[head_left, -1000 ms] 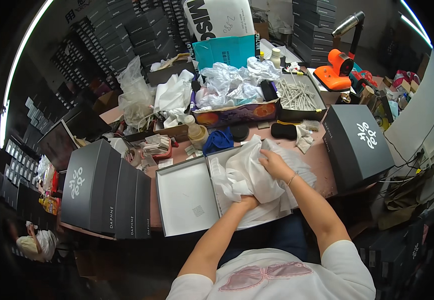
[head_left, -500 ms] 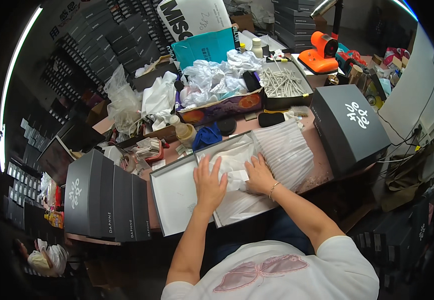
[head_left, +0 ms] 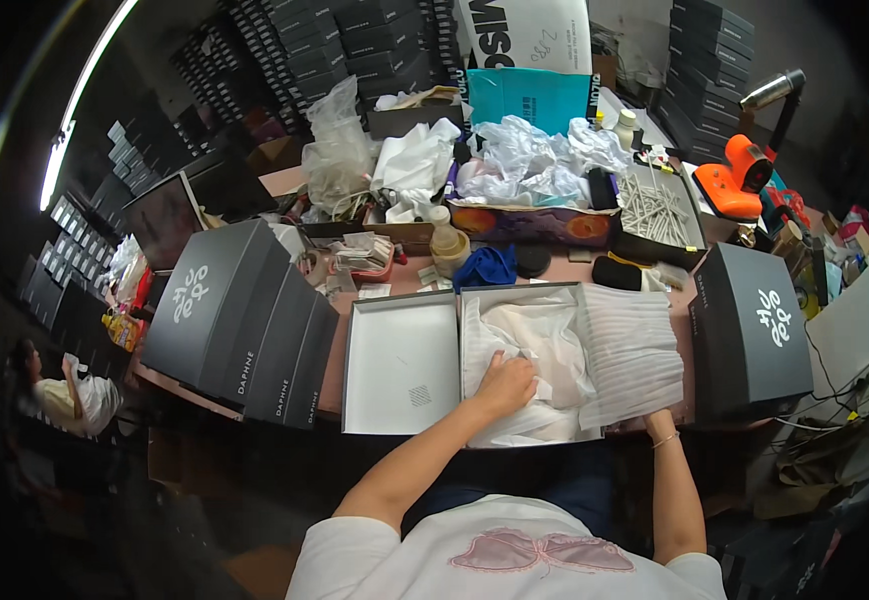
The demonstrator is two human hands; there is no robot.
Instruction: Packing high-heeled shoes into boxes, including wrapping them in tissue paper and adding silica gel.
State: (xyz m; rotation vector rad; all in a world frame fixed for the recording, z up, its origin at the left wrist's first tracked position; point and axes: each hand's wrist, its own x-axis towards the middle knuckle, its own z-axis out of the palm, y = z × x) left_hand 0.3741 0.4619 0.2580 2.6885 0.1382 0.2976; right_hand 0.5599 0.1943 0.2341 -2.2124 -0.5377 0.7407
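Note:
A grey shoe box (head_left: pixel 527 441) with a white inside lies open in front of me, holding contents wrapped in thin white tissue paper (head_left: pixel 558 335). Its shallow lid (head_left: pixel 402 345) is inside-up against its left side. My left hand (head_left: pixel 506 384) rests on the tissue in the box, fingers curled into the paper. A ribbed white padding sheet (head_left: pixel 635 350) hangs over the box's right side. At that sheet's near right corner is my right hand (head_left: pixel 660 424), its fingers hidden beneath the edge. What the tissue wraps cannot be made out.
Dark shoe boxes stand left (head_left: pixel 220 315) and right (head_left: pixel 755 330). Behind are a blue cloth (head_left: pixel 485 267), a glue bottle (head_left: pixel 445 240), a carton of crumpled paper (head_left: pixel 535 222), a tray of white sticks (head_left: pixel 655 210) and an orange lamp base (head_left: pixel 735 180).
My right hand has moved from the tissue to the padding sheet's near right corner. My left hand has moved farther over the tissue and curled. The view has shifted, too.

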